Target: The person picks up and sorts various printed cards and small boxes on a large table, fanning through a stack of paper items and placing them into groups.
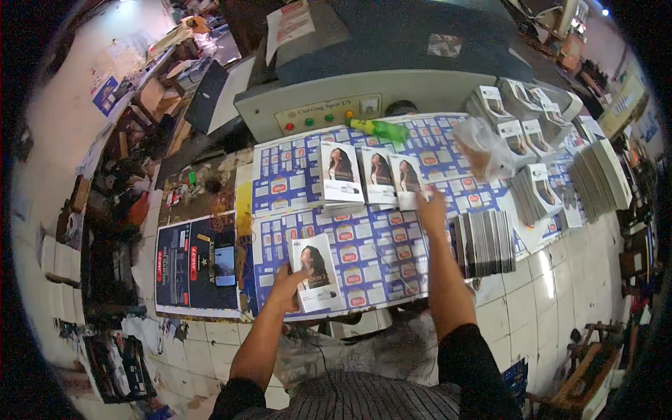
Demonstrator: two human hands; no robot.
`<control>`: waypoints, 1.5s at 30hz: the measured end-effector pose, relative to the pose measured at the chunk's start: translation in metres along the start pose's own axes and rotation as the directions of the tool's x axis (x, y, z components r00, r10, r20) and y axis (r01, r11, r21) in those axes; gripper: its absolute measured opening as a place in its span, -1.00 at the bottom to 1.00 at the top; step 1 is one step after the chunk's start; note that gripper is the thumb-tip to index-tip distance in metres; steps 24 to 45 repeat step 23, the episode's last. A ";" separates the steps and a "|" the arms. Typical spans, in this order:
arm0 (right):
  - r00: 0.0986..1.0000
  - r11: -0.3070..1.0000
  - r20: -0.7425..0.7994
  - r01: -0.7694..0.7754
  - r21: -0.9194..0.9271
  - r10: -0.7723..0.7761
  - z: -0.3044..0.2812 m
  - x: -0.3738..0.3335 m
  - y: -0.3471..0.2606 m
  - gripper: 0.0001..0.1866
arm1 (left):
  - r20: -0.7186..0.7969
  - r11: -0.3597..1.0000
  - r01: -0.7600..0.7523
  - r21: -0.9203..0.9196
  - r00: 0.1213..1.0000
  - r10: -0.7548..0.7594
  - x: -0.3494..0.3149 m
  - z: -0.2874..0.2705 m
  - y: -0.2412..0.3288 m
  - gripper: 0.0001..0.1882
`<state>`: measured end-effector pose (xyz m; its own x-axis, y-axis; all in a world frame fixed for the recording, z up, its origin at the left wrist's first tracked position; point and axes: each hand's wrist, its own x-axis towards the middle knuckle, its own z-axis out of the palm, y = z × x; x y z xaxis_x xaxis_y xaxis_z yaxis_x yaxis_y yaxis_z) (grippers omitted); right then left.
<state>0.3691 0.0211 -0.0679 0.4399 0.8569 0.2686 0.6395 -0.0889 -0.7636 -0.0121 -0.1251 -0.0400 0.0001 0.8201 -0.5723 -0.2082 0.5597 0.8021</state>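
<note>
My left hand (285,285) grips the left edge of a white printed card stack (319,297) at the table's near edge, thumb on top; the top card shows a dark-haired figure. Farther off, three similar stacks stand in a row: a left stack (341,173), a middle stack (379,175) and a right stack (404,175). My right hand (430,208) is closed at the near right corner of the right stack. Its fingers are partly hidden, and how many cards it pinches I cannot tell.
A patterned blue sheet (378,273) covers the table. A green bottle (385,130) lies by the grey machine (315,105). More card stacks (535,192), an edge-on row (484,243) and a clear plastic bag (483,148) sit at right. A phone (225,264) lies at left.
</note>
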 end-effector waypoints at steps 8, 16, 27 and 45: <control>0.886 0.958 0.391 -0.169 -0.232 0.250 0.051 0.071 0.005 -0.32 | -0.032 0.995 0.067 0.071 0.997 -0.065 0.010 -0.008 -0.009 -0.33; 0.751 0.857 0.430 -0.360 -0.370 0.501 0.092 0.071 -0.079 0.16 | -0.027 0.995 -0.009 0.101 1.000 0.012 0.010 -0.024 -0.018 -0.21; 0.674 0.855 0.566 -0.199 -0.480 0.475 0.130 0.103 -0.026 0.05 | -0.047 0.986 0.041 0.160 0.998 -0.034 0.001 -0.009 0.004 -0.17; 0.674 0.855 0.566 -0.199 -0.480 0.475 0.130 0.103 -0.026 0.05 | -0.047 0.986 0.041 0.160 0.998 -0.034 0.001 -0.009 0.004 -0.17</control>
